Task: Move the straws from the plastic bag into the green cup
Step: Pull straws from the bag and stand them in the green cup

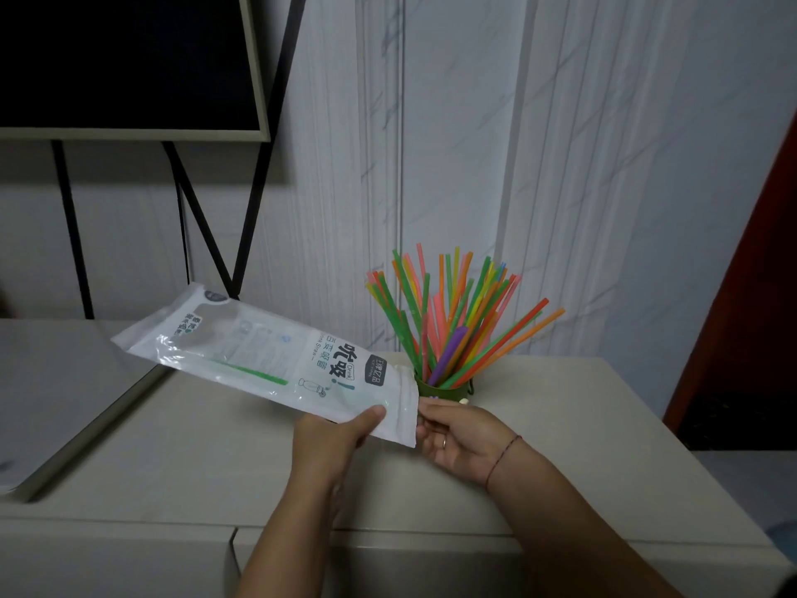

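A clear and white printed plastic bag (241, 343) is held tilted above the table, with its open end toward me. One green straw (250, 371) lies inside it. My left hand (332, 438) grips the bag near its mouth, thumb on top. My right hand (461, 438) is at the mouth's edge, its fingertips pinched on the bag's rim. Just behind my right hand stands the green cup (448, 392), which holds several fanned straws (457, 321) in green, orange, pink, yellow and purple.
The cup stands on a beige cabinet top (582, 425) against a white panelled wall. A dark framed board (129, 58) on black legs (73, 230) stands at the back left. A flat light panel (64, 403) lies on the left. A red-brown door (754, 295) is at the right edge.
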A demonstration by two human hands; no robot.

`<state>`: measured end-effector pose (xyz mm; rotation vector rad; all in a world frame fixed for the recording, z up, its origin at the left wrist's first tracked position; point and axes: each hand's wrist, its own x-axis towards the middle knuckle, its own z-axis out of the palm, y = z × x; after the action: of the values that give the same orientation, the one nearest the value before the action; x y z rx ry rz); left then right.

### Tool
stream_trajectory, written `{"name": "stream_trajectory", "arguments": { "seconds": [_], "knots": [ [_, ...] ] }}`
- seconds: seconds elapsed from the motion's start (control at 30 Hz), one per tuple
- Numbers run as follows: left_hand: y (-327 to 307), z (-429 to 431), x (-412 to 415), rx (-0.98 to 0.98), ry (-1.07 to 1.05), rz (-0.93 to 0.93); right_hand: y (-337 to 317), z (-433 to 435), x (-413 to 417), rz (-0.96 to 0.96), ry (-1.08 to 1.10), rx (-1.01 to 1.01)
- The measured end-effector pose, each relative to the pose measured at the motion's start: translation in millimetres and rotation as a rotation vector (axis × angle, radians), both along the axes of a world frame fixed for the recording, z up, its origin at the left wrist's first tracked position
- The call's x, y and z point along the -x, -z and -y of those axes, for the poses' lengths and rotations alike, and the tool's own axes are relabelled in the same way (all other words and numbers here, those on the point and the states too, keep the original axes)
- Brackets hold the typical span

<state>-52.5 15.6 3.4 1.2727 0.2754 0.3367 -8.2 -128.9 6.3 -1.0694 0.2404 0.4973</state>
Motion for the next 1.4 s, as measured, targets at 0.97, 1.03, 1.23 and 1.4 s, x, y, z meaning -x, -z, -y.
{"name": "stream_trajectory", "arguments": {
  "seconds": [0.97,1.03,1.23,1.4],
  "knots": [
    [-0.7,-11.8,-2.9,0.297,-0.320,0.078,3.5,33.7,-16.2,-0.153,0.356,-0.111],
    [-0.6,-10.9,-3.1,0.328,-0.303,0.078,-0.6,26.1,-11.8,-0.135,0.295,-0.194],
    [5.2,-10.8,-8.7,0.386,-0.248,0.000,-5.4,2.3,1.1,-0.054,0.176,-0.228],
    [6.5,-17.1,-8.7,0.449,-0.293,-0.029,-10.5,15.4,-11.0,0.193,0.426,0.020]
  ]
}}
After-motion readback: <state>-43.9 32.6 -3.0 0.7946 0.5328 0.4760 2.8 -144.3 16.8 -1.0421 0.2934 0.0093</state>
